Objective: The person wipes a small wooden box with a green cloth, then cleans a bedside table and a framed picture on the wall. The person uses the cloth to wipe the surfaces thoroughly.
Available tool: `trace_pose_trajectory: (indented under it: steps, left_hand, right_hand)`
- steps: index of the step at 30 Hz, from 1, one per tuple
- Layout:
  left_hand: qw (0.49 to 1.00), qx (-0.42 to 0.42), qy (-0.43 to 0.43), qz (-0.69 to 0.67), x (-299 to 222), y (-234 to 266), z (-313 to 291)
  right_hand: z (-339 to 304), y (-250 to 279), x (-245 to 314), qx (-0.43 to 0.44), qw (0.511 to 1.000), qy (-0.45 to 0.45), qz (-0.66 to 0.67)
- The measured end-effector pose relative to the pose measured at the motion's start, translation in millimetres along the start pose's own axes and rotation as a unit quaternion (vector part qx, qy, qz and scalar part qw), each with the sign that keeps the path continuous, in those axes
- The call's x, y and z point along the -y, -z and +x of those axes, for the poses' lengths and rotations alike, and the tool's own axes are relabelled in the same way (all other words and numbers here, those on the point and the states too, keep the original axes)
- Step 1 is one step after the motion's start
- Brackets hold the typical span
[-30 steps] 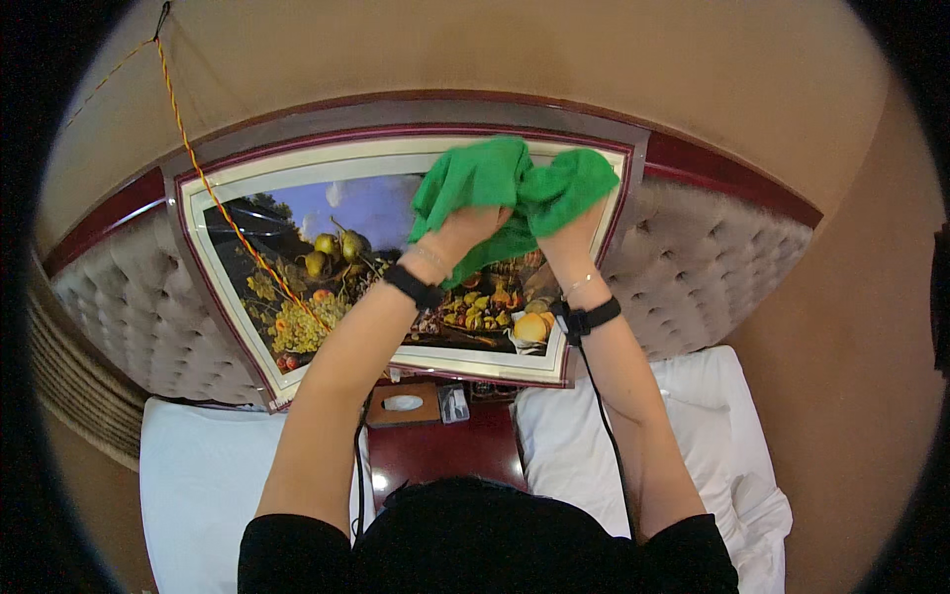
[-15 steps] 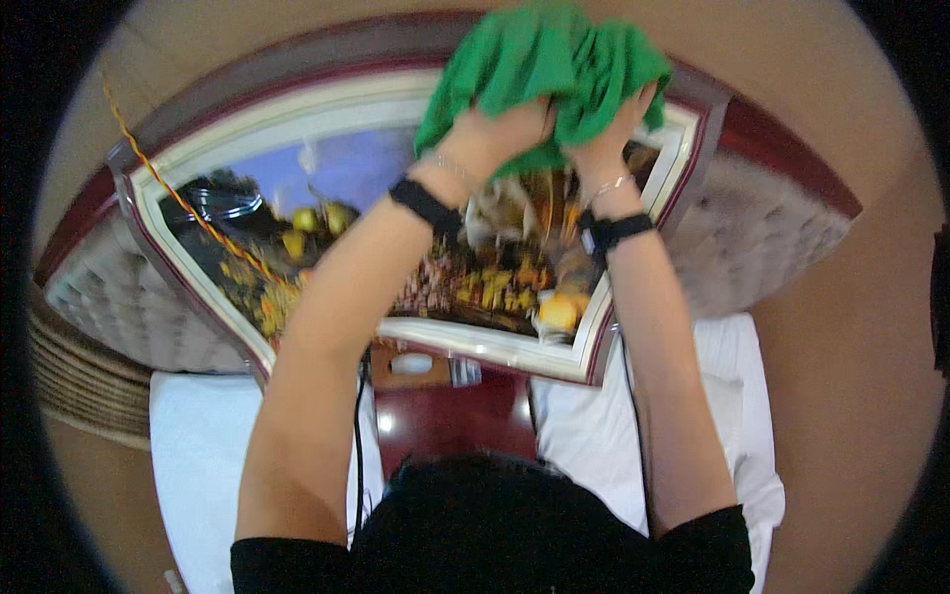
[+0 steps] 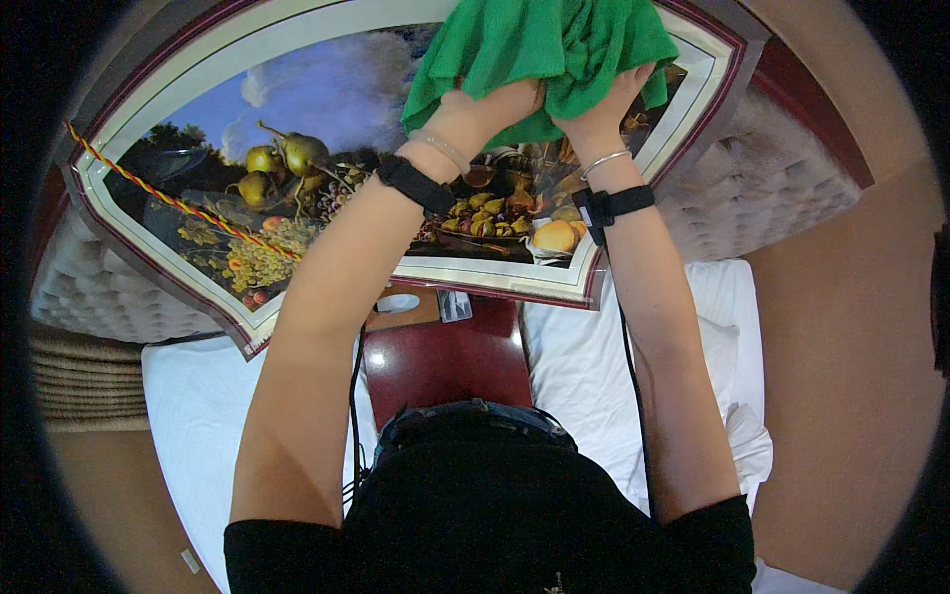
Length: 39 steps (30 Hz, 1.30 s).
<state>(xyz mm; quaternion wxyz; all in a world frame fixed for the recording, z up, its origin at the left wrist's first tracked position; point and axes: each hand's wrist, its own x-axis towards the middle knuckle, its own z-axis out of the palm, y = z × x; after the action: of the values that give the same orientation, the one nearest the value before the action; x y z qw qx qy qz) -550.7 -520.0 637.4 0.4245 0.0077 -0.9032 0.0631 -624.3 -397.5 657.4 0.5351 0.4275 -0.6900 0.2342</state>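
Note:
A green cloth (image 3: 515, 45) lies bunched against the upper right part of a large framed still-life picture (image 3: 307, 69) with painted fruit. My left hand (image 3: 500, 107) holds the cloth from below, its fingers mostly covered by the folds. Close beside it, my right hand (image 3: 612, 107) grips the cloth's right part, with some fingertips pressed into the fabric. Both arms reach up and forward, and each wrist wears a black strap and a thin bracelet. A twisted red and yellow cord (image 3: 168, 196) slants across the picture's left side.
Below the picture stands a glossy dark red nightstand (image 3: 445, 361) carrying a wooden tissue box (image 3: 401, 303) and a small packet (image 3: 455, 305). White beds (image 3: 198, 416) flank it, with grey tufted headboards (image 3: 757, 168) behind. Black cables (image 3: 633, 386) hang along my arms. A ribbed brown curtain (image 3: 84, 381) is at left.
The picture looks larger and higher in view, and more of the nightstand shows. Both hands stay on the green cloth, which has shifted slightly upward in view.

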Motion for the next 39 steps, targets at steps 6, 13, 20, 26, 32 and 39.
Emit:
trace_pose_trajectory:
  steps: [6,13,20,26,32,39]
  left_hand:
    - [0.993,0.018,0.038,-0.112,-7,-7,-36]
    - [0.956,0.156,0.038,-0.244,-8,-48,-112]
    - [0.829,0.1,0.17,-0.524,-21,-69,-131]
    - [0.887,0.319,0.125,-0.308,-15,-67,-162]
    - [0.791,0.383,0.235,-0.416,-15,-95,-192]
    - [0.664,0.409,0.364,-0.509,-17,-114,-216]
  right_hand:
    - [-39,2,17,0.086,0.995,-0.038,-0.03]
    - [-124,-12,30,0.21,0.972,-0.103,0.017]
    - [-166,-24,29,0.231,0.968,-0.097,0.014]
    - [-190,-23,36,0.254,0.963,-0.089,0.007]
    - [-218,-32,38,0.285,0.951,-0.116,0.021]
    - [-254,-45,36,0.277,0.947,-0.142,0.08]
